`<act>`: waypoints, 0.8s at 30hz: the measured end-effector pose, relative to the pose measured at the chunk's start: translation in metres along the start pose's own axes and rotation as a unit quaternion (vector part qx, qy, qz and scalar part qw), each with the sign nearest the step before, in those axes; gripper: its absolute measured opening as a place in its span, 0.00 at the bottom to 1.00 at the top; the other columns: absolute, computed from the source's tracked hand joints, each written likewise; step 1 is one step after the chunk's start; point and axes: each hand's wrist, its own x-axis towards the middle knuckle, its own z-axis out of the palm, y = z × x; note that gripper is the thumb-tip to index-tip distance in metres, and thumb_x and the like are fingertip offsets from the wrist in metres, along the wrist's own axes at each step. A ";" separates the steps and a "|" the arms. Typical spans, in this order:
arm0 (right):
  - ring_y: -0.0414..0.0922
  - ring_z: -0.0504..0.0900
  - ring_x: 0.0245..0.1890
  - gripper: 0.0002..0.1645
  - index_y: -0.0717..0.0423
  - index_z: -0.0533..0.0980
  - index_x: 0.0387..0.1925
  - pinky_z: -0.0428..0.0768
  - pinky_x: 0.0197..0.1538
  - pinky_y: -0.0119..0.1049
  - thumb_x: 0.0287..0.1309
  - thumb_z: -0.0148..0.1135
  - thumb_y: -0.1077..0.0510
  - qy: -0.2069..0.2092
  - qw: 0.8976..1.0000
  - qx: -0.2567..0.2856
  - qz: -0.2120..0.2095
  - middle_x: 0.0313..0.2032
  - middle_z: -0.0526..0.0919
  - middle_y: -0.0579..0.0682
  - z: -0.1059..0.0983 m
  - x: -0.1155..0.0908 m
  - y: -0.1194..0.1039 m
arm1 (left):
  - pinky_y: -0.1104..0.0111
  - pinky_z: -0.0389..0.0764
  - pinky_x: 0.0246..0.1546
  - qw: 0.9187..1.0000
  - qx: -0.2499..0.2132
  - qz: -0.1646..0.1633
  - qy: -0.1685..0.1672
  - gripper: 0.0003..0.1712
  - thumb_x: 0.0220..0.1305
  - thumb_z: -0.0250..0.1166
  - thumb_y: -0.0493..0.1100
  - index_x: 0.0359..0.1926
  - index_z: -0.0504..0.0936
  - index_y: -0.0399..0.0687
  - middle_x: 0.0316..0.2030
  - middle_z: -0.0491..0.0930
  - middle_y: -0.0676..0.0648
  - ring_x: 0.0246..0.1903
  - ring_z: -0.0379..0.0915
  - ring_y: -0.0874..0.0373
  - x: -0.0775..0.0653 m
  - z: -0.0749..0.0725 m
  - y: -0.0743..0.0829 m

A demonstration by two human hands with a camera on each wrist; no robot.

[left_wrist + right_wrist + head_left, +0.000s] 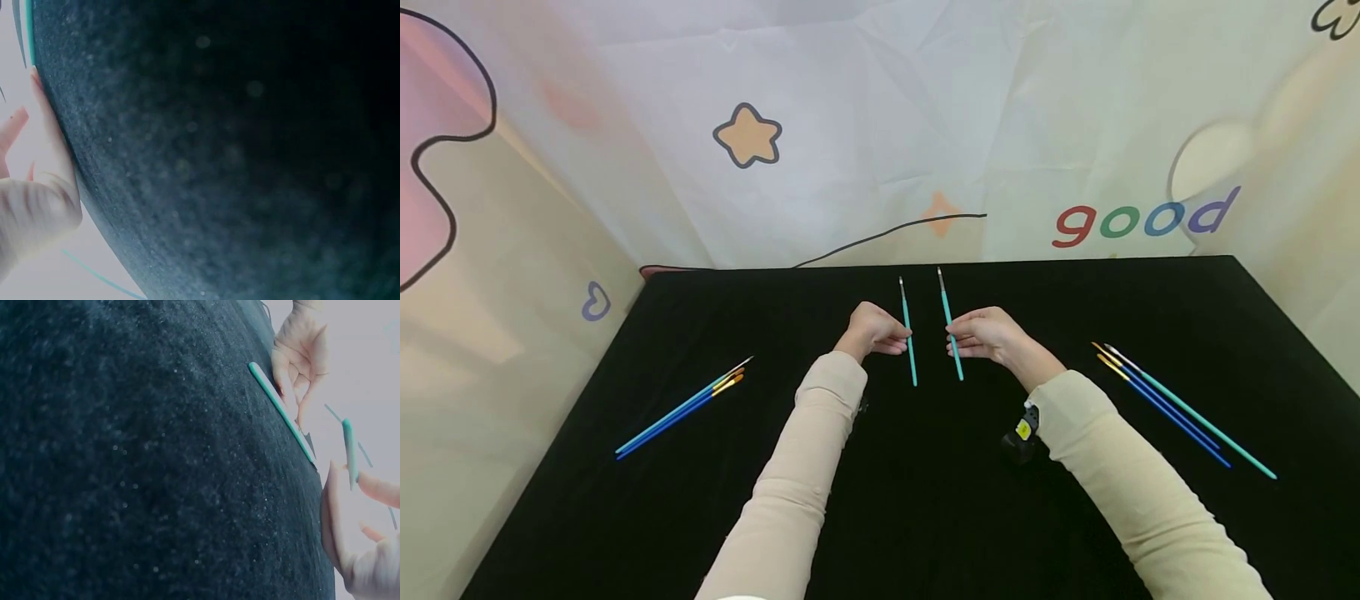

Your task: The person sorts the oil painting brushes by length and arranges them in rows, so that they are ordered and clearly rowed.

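Note:
Two slim turquoise paintbrushes stand side by side near the middle of the black table in the head view, bristle ends toward the back. My left hand has its fingertips on the handle of the left paintbrush, pinching it from its left side. In the right wrist view this paintbrush lies along the black cloth, right at the left hand's fingertips. My right hand pinches the right paintbrush between thumb and fingers. That paintbrush tilts up off the cloth in the right wrist view.
A bundle of blue and turquoise paintbrushes lies at the left of the black table. Another such group of paintbrushes lies on the right, slanted the other way. A printed curtain hangs behind the table's back edge.

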 end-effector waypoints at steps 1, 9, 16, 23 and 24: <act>0.44 0.81 0.26 0.13 0.71 0.68 0.45 0.81 0.35 0.33 0.60 0.53 0.67 0.001 1.000 -0.003 0.000 0.27 0.78 0.53 0.001 0.001 0.000 | 0.71 0.79 0.19 1.000 0.000 0.000 0.002 0.07 0.51 0.66 0.30 0.33 0.81 0.29 0.17 0.78 0.44 0.14 0.75 0.60 0.000 0.000 0.000; 0.42 0.82 0.26 0.13 0.70 0.70 0.44 0.81 0.33 0.32 0.59 0.55 0.66 0.005 1.000 -0.022 0.005 0.25 0.81 0.50 0.007 0.006 -0.001 | 0.70 0.80 0.21 1.000 0.005 0.002 0.008 0.07 0.53 0.65 0.31 0.33 0.81 0.30 0.20 0.79 0.44 0.15 0.76 0.59 0.000 -0.001 -0.001; 0.41 0.82 0.25 0.14 0.71 0.70 0.46 0.81 0.33 0.32 0.59 0.55 0.66 0.012 1.000 -0.026 0.004 0.23 0.81 0.49 0.012 0.011 -0.001 | 0.70 0.80 0.20 1.000 0.006 0.013 0.012 0.07 0.53 0.65 0.31 0.35 0.81 0.31 0.21 0.79 0.43 0.15 0.76 0.59 -0.001 0.001 -0.001; 0.42 0.81 0.24 0.18 0.73 0.69 0.48 0.81 0.34 0.33 0.57 0.57 0.67 0.019 1.000 -0.023 -0.002 0.23 0.80 0.50 0.018 0.017 0.001 | 0.70 0.79 0.19 1.000 0.006 0.012 0.014 0.07 0.53 0.65 0.30 0.35 0.81 0.31 0.20 0.79 0.43 0.15 0.76 0.59 -0.001 0.001 -0.001; 0.41 0.81 0.24 0.18 0.73 0.69 0.48 0.81 0.33 0.33 0.57 0.57 0.67 0.020 1.000 -0.023 -0.002 0.23 0.80 0.50 0.019 0.017 0.001 | 0.70 0.80 0.19 1.000 0.007 0.011 0.013 0.07 0.53 0.65 0.30 0.35 0.81 0.31 0.20 0.79 0.44 0.15 0.76 0.59 -0.001 0.001 -0.001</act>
